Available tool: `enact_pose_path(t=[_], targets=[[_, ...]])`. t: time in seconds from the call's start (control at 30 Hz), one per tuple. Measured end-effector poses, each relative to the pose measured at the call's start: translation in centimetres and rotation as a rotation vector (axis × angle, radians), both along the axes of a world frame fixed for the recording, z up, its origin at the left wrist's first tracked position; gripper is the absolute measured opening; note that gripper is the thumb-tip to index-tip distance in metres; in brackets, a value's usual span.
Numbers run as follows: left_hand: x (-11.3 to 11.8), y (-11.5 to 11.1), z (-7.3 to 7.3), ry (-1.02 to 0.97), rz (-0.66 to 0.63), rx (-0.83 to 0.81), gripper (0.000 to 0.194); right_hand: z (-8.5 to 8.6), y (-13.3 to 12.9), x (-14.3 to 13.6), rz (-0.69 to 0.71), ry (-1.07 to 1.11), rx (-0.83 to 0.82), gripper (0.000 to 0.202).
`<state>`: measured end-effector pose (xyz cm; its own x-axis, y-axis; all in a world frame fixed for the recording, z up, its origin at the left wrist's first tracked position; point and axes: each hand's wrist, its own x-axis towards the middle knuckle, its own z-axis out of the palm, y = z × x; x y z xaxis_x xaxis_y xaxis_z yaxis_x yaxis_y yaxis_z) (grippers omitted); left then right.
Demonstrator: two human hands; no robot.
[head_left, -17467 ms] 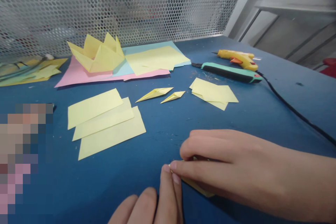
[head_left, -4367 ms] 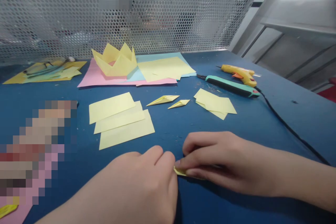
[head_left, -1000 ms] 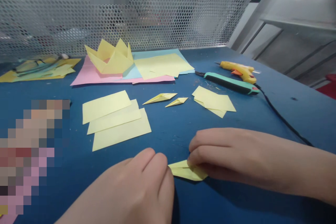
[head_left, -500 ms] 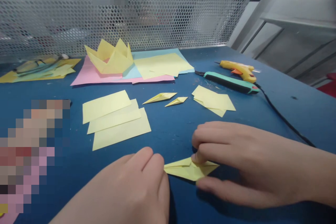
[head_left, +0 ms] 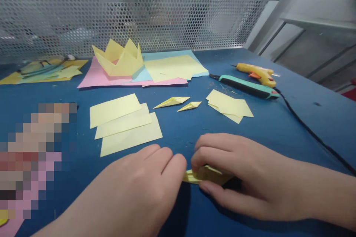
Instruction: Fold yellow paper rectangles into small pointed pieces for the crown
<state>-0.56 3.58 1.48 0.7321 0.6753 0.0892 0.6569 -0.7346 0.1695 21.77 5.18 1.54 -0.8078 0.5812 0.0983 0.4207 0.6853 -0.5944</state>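
A small folded yellow paper piece [head_left: 204, 176] lies on the blue table [head_left: 278, 129] near its front edge. My right hand [head_left: 236, 172] grips it, fingers curled over its top and the thumb under its near edge. My left hand [head_left: 144, 185] presses its fingertips on the piece's pointed left tip. Most of the paper is hidden under my right fingers. Two finished pointed yellow folds [head_left: 172, 101] [head_left: 190, 106] lie further back in the middle.
Three overlapping yellow paper strips [head_left: 125, 124] lie left of centre and a small yellow stack [head_left: 229, 106] to the right. Behind are a yellow paper crown [head_left: 118, 59] on pink and blue sheets, a teal cutter [head_left: 247, 86], a yellow glue gun [head_left: 257, 73] with black cord, and a perforated metal screen.
Half a second ago the paper lay spread open as a kite shape. My right hand has folded it narrower and closed over it, and my left fingertips moved right onto its tip.
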Motion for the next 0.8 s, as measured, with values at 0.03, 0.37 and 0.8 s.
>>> enact_pose_path(t=[0.03,0.37,0.8], targets=[[0.0,0.0,0.0,-0.007,-0.047,0.043,0.024,-0.1,0.0,-0.1,-0.01,0.023,-0.01,0.009],[0.1,0.0,-0.8,-0.005,0.015,-0.12,0.027,-0.9,-0.1,-0.7,-0.176,0.148,-0.145,0.014],[-0.2,0.7,-0.7,-0.112,0.217,-0.419,0.021,-1.0,-0.8,-0.8,-0.194,0.072,-0.073,0.022]])
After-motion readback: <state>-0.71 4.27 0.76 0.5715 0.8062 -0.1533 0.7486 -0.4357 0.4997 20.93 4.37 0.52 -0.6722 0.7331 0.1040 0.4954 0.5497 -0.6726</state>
